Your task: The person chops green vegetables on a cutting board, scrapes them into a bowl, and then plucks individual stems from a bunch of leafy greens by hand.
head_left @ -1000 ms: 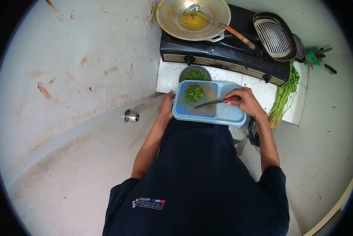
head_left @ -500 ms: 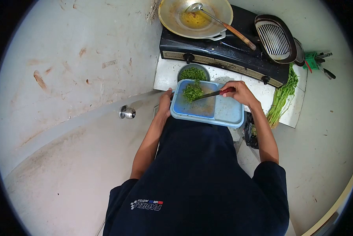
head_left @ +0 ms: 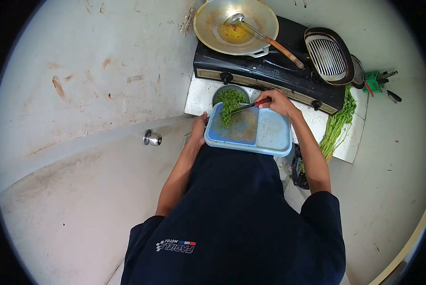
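My left hand (head_left: 199,128) grips the left edge of a light blue cutting board (head_left: 275,130), its fingers partly hidden at the edge. In my right hand (head_left: 279,101) is a knife (head_left: 246,108) with a red handle, its blade resting against a pile of chopped green herbs (head_left: 226,115) on the board's darker blue section. The pile stretches over the board's far edge into a grey bowl (head_left: 215,99) just behind it. More chopped greens show inside that bowl.
A black gas stove (head_left: 255,73) stands behind the bowl, carrying a wok (head_left: 205,28) with a wooden-handled ladle (head_left: 286,53) and a grill pan (head_left: 348,66). Long green stalks (head_left: 338,121) lie on the counter at right. A door knob (head_left: 152,137) juts out at left.
The knife and right hand have moved away from me toward the bowl, pushing chopped herbs over the board's far edge. The view has shifted slightly.
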The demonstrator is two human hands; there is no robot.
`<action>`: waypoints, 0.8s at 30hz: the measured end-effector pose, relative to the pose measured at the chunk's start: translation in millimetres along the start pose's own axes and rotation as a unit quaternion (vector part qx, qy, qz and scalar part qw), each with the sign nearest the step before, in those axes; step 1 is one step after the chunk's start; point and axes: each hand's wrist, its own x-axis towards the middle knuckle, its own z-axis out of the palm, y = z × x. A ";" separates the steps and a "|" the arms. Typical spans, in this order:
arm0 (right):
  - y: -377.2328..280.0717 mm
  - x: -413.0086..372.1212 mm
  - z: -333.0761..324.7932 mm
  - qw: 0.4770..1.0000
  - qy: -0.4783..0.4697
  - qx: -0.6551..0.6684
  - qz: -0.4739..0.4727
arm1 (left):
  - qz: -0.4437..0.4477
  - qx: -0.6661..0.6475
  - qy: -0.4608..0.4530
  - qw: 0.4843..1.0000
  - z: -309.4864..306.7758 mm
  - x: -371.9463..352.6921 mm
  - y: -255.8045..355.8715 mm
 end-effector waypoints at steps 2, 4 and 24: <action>-2.5 2.8 -5.1 1.000 -0.003 -0.015 0.002 | 0.002 -0.014 0.006 1.000 -1.7 4.9 -3.9; -7.8 -1.8 -11.5 1.000 0.005 -0.003 0.001 | 0.002 -0.013 0.009 1.000 1.8 2.7 -1.6; -40.0 -57.1 24.8 0.998 0.043 0.045 0.013 | 0.008 -0.003 -0.002 1.000 16.8 12.2 1.6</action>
